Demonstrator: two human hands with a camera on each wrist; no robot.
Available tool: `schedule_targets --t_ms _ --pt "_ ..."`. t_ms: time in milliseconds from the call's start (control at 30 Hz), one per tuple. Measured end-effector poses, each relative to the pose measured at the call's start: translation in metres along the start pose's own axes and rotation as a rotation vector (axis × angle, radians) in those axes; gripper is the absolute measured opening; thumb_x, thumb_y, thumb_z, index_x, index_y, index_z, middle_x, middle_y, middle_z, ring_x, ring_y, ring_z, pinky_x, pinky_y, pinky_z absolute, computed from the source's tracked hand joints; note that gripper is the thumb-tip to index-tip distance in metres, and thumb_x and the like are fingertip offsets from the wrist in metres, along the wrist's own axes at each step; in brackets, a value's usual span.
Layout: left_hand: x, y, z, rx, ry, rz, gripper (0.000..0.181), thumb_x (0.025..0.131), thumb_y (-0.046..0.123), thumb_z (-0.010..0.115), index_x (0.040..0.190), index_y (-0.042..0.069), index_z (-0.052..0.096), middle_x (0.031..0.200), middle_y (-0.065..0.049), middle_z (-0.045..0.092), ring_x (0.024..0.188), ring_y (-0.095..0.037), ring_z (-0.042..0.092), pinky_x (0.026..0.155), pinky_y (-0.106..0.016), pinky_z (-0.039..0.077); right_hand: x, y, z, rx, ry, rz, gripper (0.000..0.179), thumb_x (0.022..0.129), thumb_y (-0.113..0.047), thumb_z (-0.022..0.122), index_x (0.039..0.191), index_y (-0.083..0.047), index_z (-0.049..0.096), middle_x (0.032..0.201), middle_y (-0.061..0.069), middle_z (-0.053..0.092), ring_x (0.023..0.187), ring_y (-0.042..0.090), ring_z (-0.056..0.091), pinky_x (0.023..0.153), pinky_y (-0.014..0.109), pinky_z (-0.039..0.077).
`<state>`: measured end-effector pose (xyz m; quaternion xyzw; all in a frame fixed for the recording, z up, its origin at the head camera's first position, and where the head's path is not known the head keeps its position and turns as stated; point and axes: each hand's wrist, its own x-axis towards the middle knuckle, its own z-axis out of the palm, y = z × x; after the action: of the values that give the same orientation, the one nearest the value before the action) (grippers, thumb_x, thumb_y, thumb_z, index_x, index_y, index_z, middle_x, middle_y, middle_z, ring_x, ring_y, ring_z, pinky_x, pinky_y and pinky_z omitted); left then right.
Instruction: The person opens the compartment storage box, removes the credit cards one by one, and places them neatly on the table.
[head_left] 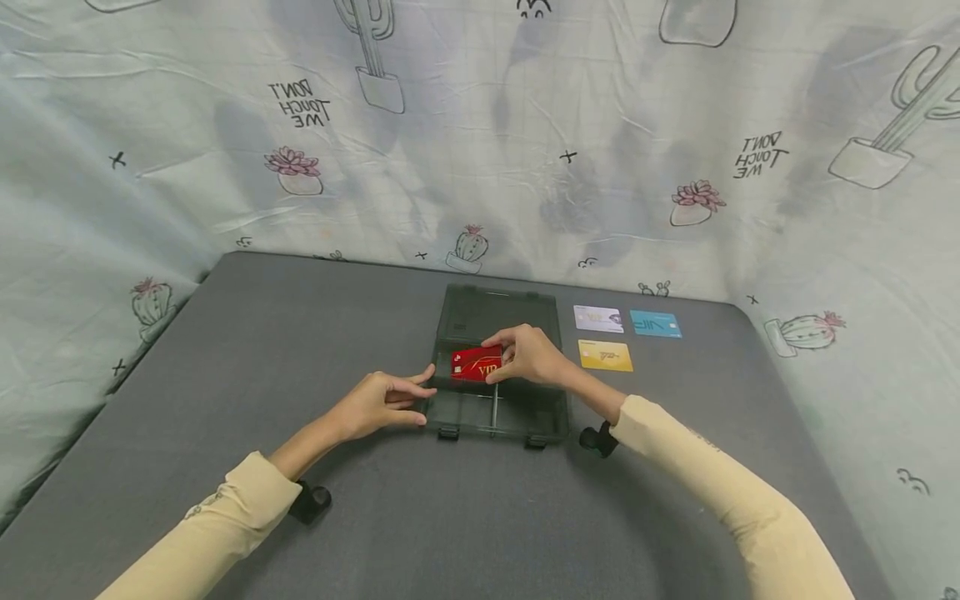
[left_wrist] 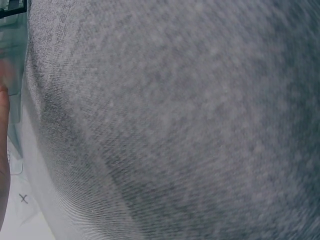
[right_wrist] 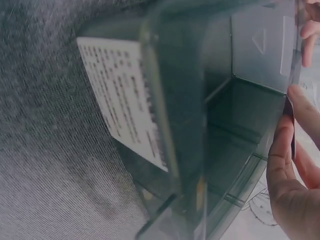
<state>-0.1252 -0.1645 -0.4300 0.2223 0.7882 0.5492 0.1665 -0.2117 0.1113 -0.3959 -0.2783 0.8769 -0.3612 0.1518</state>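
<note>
A dark green, see-through plastic case (head_left: 459, 408) lies on the table with its lid (head_left: 498, 310) folded back, away from me. Thin dividers split its inside into compartments. My right hand (head_left: 531, 357) pinches a red VIP card (head_left: 468, 364) by its right end, over the back left part of the case. In the right wrist view the card (right_wrist: 293, 142) shows edge-on between thumb and fingers. At the case's left side, my left hand (head_left: 378, 403) has its fingers extended, tips right at the wall. Only a sliver of that hand (left_wrist: 4, 130) shows in the left wrist view.
Right of the lid lie a lilac card (head_left: 592, 319), a blue card (head_left: 647, 325) and a yellow card (head_left: 600, 356). A white label (right_wrist: 120, 95) is on the case's outer wall. Printed cloth (head_left: 487, 167) hangs behind the grey table (head_left: 300, 317).
</note>
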Motion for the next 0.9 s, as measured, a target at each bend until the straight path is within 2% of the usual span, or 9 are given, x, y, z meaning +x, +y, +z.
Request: schedule_targets --t_ms 100,167,267,333,400,533,733,900 --pt "0.0 0.001 0.0 -0.002 -0.002 0.008 0.047 0.078 0.005 0.076 0.12 -0.011 0.061 0.147 -0.022 0.033 0.124 -0.032 0.049 0.095 -0.031 0.049 -0.004 0.006 -0.004 0.098 -0.002 0.005 0.048 0.075 -0.01 0.083 0.118 0.001 0.067 0.09 0.01 0.067 0.067 0.011 0.055 0.065 0.022 0.051" --pt "0.0 0.002 0.0 0.001 -0.002 0.012 0.047 0.078 0.006 0.076 0.119 -0.012 0.061 0.146 -0.023 0.033 0.124 -0.033 0.05 0.095 -0.032 0.049 -0.006 0.012 -0.007 0.205 -0.018 0.006 0.047 0.078 -0.006 0.08 0.121 0.004 0.064 0.091 0.012 0.068 0.071 0.012 0.058 0.069 0.022 0.053" --pt "-0.001 0.003 0.0 -0.007 0.005 -0.002 0.046 0.078 0.005 0.077 0.119 -0.011 0.062 0.147 -0.021 0.034 0.124 -0.031 0.049 0.095 -0.031 0.049 -0.01 0.02 -0.012 0.352 -0.05 0.026 0.046 0.082 0.0 0.075 0.126 0.005 0.06 0.086 0.012 0.063 0.075 0.015 0.059 0.071 0.024 0.055" --pt "0.0 0.003 0.0 -0.013 0.006 -0.008 0.046 0.078 0.005 0.077 0.119 -0.01 0.062 0.147 -0.02 0.034 0.125 -0.031 0.048 0.095 -0.031 0.049 -0.013 0.024 -0.016 0.408 -0.062 0.048 0.046 0.085 0.0 0.072 0.129 0.003 0.058 0.089 0.011 0.059 0.081 0.016 0.059 0.074 0.027 0.056" --pt "0.0 0.003 -0.001 -0.017 0.008 -0.014 0.046 0.078 0.005 0.077 0.12 -0.009 0.062 0.147 -0.019 0.034 0.126 -0.03 0.048 0.096 -0.029 0.049 -0.015 0.028 -0.018 0.422 -0.065 0.074 0.047 0.085 -0.003 0.072 0.13 0.0 0.058 0.092 0.011 0.056 0.084 0.017 0.057 0.074 0.028 0.055" --pt "0.0 0.004 -0.001 -0.015 0.008 -0.014 0.046 0.078 0.005 0.077 0.119 -0.01 0.062 0.148 -0.019 0.033 0.126 -0.031 0.048 0.095 -0.029 0.049 -0.017 0.031 -0.021 0.433 -0.095 0.106 0.052 0.082 -0.005 0.076 0.13 0.001 0.057 0.1 0.01 0.062 0.085 0.015 0.061 0.073 0.026 0.054" --pt "0.001 0.006 -0.001 -0.014 0.007 -0.006 0.046 0.079 0.006 0.076 0.119 -0.011 0.062 0.147 -0.021 0.033 0.125 -0.033 0.048 0.095 -0.03 0.049 -0.015 0.034 -0.024 0.433 -0.15 0.079 0.06 0.076 0.0 0.08 0.13 0.007 0.054 0.075 0.003 0.054 0.067 0.011 0.046 0.063 0.02 0.043" --pt "0.002 0.007 -0.001 -0.018 0.006 -0.012 0.046 0.079 0.005 0.076 0.119 -0.011 0.061 0.148 -0.021 0.032 0.126 -0.031 0.048 0.095 -0.031 0.049 -0.014 0.035 -0.027 0.436 -0.151 0.062 0.058 0.077 0.002 0.079 0.129 0.008 0.055 0.09 0.011 0.067 0.074 0.011 0.057 0.069 0.021 0.052"
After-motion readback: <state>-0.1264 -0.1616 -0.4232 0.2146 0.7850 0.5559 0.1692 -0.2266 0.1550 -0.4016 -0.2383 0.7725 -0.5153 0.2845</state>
